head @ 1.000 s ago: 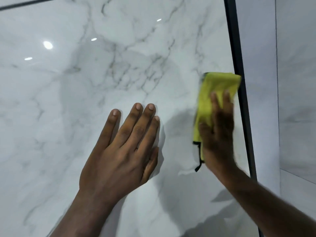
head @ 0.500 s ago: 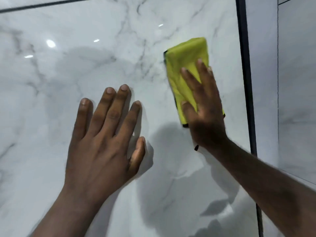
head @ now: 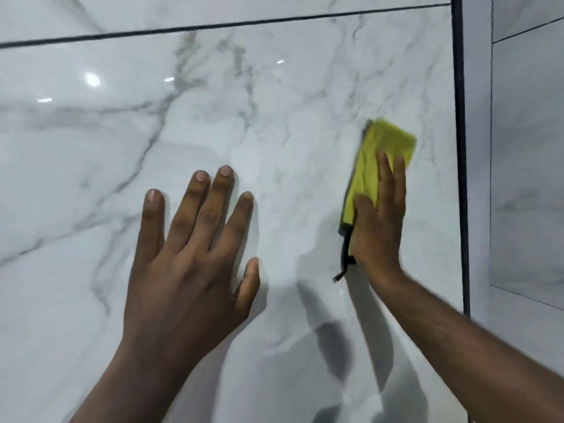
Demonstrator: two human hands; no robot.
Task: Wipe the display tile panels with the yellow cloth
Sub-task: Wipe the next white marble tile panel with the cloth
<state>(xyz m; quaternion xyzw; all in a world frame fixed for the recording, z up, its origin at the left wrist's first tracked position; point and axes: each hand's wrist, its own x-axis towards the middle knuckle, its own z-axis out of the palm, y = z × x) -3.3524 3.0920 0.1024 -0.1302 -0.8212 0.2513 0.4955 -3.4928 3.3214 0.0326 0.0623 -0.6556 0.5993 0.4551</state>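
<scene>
The left hand is lying flat against the glossy white marble tile panel in the lower middle of the frame, its fingers straight and spread a little, the thumb angled out to the right; it is holding nothing. To its right, well apart from it, the right hand is pressing the yellow cloth against the same panel with straight fingers laid close together on top of it, not curled round it. The cloth is sitting folded in the right middle of the frame, its upper end blurred and showing above the fingertips, its black edging hanging down below the heel of the hand. The cloth is lying near the black vertical strip that is closing the panel's right side, without touching it. A thin dark joint line is running across the top of the frame. Ceiling light reflections are showing in the upper left. Further pale tile panels are standing at the right edge.
</scene>
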